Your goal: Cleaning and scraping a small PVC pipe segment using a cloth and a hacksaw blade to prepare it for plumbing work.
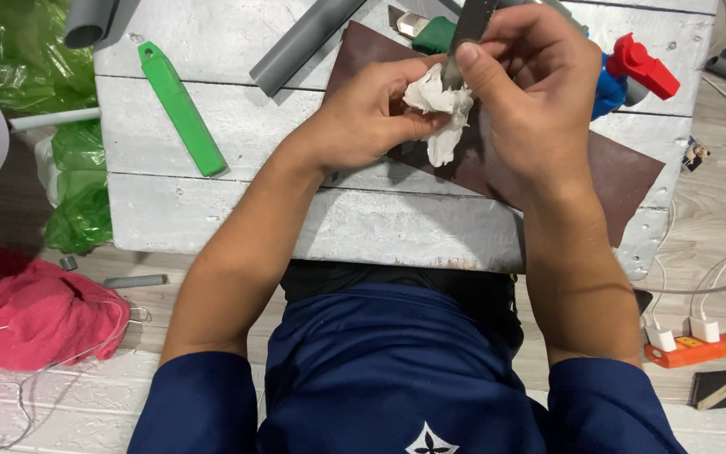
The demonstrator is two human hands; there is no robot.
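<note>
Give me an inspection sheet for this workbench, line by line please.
Surface: white-painted plank table, worn, with a brown sheet lying on it.
Job's things: grey pipe being rubbed with a white rag.
Clutter: green handle, two more grey pipes, a red and blue valve.
Hands: left hand pinches the rag; right hand grips the pipe.
Cables: white leads plugged into an orange power strip.
Surroundings: red cloth, green plastic bags, wire hanger on the floor.
</note>
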